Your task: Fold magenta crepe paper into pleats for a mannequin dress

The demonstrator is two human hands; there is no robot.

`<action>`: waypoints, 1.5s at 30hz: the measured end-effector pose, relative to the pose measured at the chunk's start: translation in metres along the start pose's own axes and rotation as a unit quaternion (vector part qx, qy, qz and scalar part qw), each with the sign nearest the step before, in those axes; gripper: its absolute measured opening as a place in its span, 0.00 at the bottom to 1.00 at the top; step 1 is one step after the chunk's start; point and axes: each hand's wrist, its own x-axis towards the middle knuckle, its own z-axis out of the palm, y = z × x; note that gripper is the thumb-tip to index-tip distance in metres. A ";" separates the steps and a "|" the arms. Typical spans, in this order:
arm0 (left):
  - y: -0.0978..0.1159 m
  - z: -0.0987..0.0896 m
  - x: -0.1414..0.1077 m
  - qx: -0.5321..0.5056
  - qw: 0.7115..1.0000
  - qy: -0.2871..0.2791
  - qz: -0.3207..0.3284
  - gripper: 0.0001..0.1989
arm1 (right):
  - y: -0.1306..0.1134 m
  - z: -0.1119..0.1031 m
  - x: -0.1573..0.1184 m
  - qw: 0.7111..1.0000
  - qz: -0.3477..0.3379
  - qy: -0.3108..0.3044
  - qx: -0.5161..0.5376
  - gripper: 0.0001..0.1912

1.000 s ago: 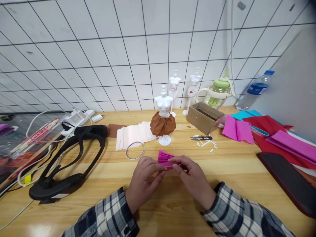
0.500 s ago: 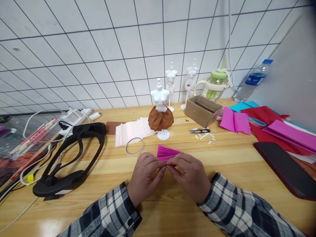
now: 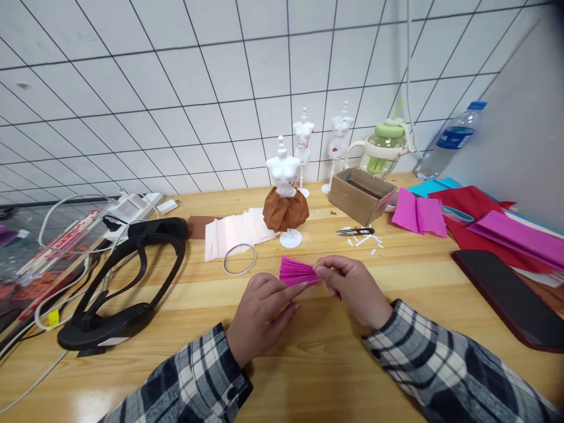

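Note:
A pleated magenta paper (image 3: 296, 271) lies fanned out on the wooden table, its folds spread at the left and gathered at the right. My right hand (image 3: 352, 285) pinches the gathered right end between thumb and fingers. Along the paper's lower edge, my left hand (image 3: 264, 311) rests with its index finger stretched out and its thumb apart below. Behind the paper stands a small white dress form (image 3: 283, 170) wearing a puffy brown paper skirt (image 3: 286, 210).
A silver ring (image 3: 239, 259) and pale pink paper (image 3: 231, 234) lie left of the form. Black snips (image 3: 356, 232), a cardboard box (image 3: 361, 197) and magenta paper (image 3: 418, 212) are to the right. A black headset (image 3: 118, 317) sits left, a phone (image 3: 511, 299) right.
My right hand has moved right and slightly up, onto the paper's gathered end. The fingertips of my two hands, close together before, are now apart, and more of the paper shows.

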 end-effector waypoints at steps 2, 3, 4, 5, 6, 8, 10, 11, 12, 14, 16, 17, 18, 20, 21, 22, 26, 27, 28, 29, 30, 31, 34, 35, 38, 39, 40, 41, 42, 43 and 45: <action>-0.002 0.000 0.001 0.022 1.000 -0.020 -0.003 0.18 | 0.003 -0.011 0.008 0.999 -0.019 0.027 -0.011 0.19; -0.002 0.000 0.002 0.038 0.998 -0.042 -0.003 0.19 | 0.004 -0.017 0.012 0.999 -0.035 0.027 -0.031 0.20; -0.003 0.001 0.003 0.056 0.996 -0.072 -0.004 0.19 | 0.005 -0.022 0.016 0.996 -0.053 0.024 -0.065 0.20; -0.003 0.002 0.004 0.074 0.992 -0.105 -0.004 0.20 | 0.006 -0.028 0.018 0.991 -0.077 0.020 -0.112 0.18; -0.002 0.003 0.004 0.092 0.987 -0.134 -0.005 0.21 | 0.006 -0.032 0.020 0.981 -0.105 0.012 -0.163 0.16; -0.002 0.007 0.003 0.123 0.977 -0.174 -0.004 0.24 | 0.006 -0.039 0.020 0.955 -0.163 -0.017 -0.247 0.12; -0.001 0.010 0.001 0.146 0.973 -0.179 0.006 0.27 | 0.005 -0.042 0.017 0.936 -0.202 -0.050 -0.284 0.10; -0.001 0.012 0.000 0.154 0.973 -0.173 0.014 0.27 | 0.004 -0.043 0.014 0.931 -0.213 -0.058 -0.291 0.10; 0.000 0.012 -0.001 0.161 0.973 -0.163 0.023 0.26 | 0.004 -0.042 0.012 0.928 -0.221 -0.060 -0.294 0.09; 0.001 0.011 -0.002 0.173 0.975 -0.132 0.034 0.24 | 0.003 -0.040 0.007 0.926 -0.231 -0.058 -0.294 0.09; 0.004 0.009 -0.001 0.180 0.978 -0.100 0.042 0.21 | 0.003 -0.035 0.003 0.934 -0.217 -0.071 -0.274 0.10; 0.004 0.008 -0.001 0.182 0.979 -0.085 0.045 0.21 | 0.002 -0.033 0.002 0.942 -0.199 -0.082 -0.256 0.11; 0.005 0.007 0.000 0.184 0.979 -0.073 0.047 0.20 | 0.001 -0.032 0.001 0.952 -0.175 -0.093 -0.235 0.12; 0.006 0.006 0.001 0.188 0.979 -0.057 0.047 0.20 | -0.001 -0.029 -0.001 0.966 -0.132 -0.104 -0.198 0.14; 0.006 0.006 0.001 0.191 0.979 -0.052 0.046 0.20 | -0.002 -0.028 -0.001 0.969 -0.121 -0.104 -0.187 0.14; 0.006 0.006 0.001 0.192 0.979 -0.049 0.045 0.20 | -0.002 -0.027 -0.002 0.971 -0.117 -0.102 -0.182 0.14; 0.006 0.006 0.000 0.193 0.979 -0.046 0.039 0.19 | -0.004 -0.023 -0.004 0.964 -0.138 -0.079 -0.215 0.08; 0.006 0.006 0.000 0.192 0.980 -0.044 0.037 0.19 | -0.004 -0.023 -0.004 0.960 -0.145 -0.076 -0.226 0.07; 0.007 0.005 0.000 0.192 0.980 -0.041 0.036 0.19 | -0.004 -0.022 -0.004 0.957 -0.152 -0.072 -0.237 0.05; 0.007 0.005 0.000 0.192 0.980 -0.040 0.036 0.19 | -0.004 -0.021 -0.004 0.954 -0.159 -0.070 -0.246 0.04; 0.008 0.005 0.000 0.192 0.980 -0.040 0.035 0.19 | -0.004 -0.021 -0.004 0.950 -0.164 -0.070 -0.256 0.03; 0.008 0.005 0.000 0.192 0.980 -0.042 0.035 0.19 | -0.004 -0.021 -0.004 0.946 -0.170 -0.072 -0.267 0.03; 0.009 0.005 0.001 0.191 0.980 -0.049 0.035 0.20 | -0.005 -0.021 -0.004 0.928 -0.191 -0.089 -0.306 0.02; 0.009 0.005 0.001 0.189 0.980 -0.049 0.035 0.20 | -0.005 -0.021 -0.004 0.922 -0.199 -0.094 -0.319 0.02; 0.009 0.006 0.001 0.183 0.981 -0.052 0.037 0.21 | -0.006 -0.021 -0.006 0.905 -0.227 -0.106 -0.344 0.03; 0.009 0.006 0.001 0.179 0.981 -0.056 0.039 0.22 | -0.006 -0.021 -0.006 0.900 -0.237 -0.109 -0.349 0.03; 0.009 0.005 0.001 0.174 0.982 -0.061 0.040 0.22 | -0.007 -0.022 -0.006 0.896 -0.247 -0.111 -0.353 0.03; 0.009 0.005 0.001 0.169 0.983 -0.066 0.041 0.23 | -0.007 -0.023 -0.006 0.892 -0.256 -0.110 -0.356 0.03; 0.009 0.004 0.001 0.164 0.983 -0.070 0.043 0.23 | -0.007 -0.026 -0.005 0.889 -0.263 -0.106 -0.358 0.03; 0.008 0.003 0.001 0.160 0.983 -0.075 0.043 0.22 | -0.007 -0.029 -0.003 0.889 -0.268 -0.097 -0.360 0.04; 0.007 0.003 0.002 0.152 0.983 -0.094 0.046 0.22 | -0.006 -0.036 0.002 0.891 -0.267 -0.072 -0.361 0.06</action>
